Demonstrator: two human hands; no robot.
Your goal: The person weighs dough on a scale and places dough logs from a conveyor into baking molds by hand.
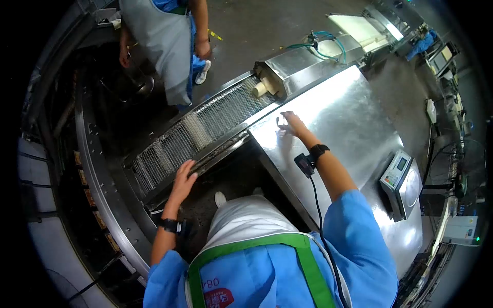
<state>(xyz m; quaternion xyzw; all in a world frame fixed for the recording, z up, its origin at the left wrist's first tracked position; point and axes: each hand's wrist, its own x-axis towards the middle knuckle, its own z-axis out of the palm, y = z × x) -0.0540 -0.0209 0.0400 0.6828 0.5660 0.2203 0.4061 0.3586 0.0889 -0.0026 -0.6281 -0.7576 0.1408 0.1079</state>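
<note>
My left hand (182, 184) is open beside the near edge of the metal mesh conveyor belt (200, 126), its fingers stretched and the thumb apart. Nothing shows in it. My right hand (292, 124) is over the far left corner of the shiny steel table (334, 128), fingers bent and apart. By its fingertips is a small dark mark; I cannot tell whether it is an object or a reflection. A cream-coloured cylinder (261, 89) sticks out of the steel housing (300, 64) at the belt's right end.
A digital scale (400, 177) stands at the table's right side. Across the belt stands a person in a grey apron (164, 49), arms hanging down. A curved steel rim (95, 169) runs along the left. Green hoses (328, 43) lie on the housing. A cable (318, 205) hangs from my right wrist.
</note>
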